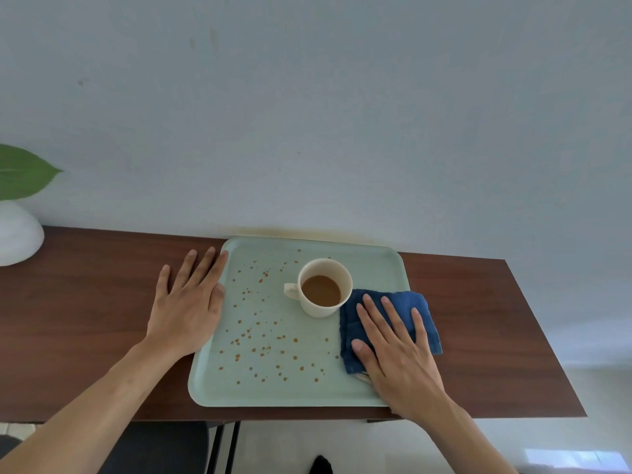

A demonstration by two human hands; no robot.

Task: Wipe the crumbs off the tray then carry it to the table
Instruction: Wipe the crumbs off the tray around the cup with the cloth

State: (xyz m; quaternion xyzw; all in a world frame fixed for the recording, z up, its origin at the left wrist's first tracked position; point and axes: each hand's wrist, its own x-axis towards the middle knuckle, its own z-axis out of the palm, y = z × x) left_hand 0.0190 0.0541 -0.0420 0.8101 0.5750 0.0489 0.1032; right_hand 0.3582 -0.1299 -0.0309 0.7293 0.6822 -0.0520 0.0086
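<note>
A pale green tray [273, 391] lies on a dark wooden shelf against the wall. Brown crumbs [260, 336] are scattered over its left and middle parts. A cream cup [316, 311] with brown liquid stands on the tray toward the back. A folded blue cloth [410, 302] rests over the tray's right edge. My right hand [396, 350] lies flat on the cloth, fingers spread. My left hand [191, 302] lies flat on the wood, fingers spread, touching the tray's left rim.
The dark wooden shelf [85, 319] runs left to right along a pale wall. A white pot [17, 234] with a green leaf [24, 172] stands at the far left. Beyond the front edge are black metal legs [222, 446] and a light floor.
</note>
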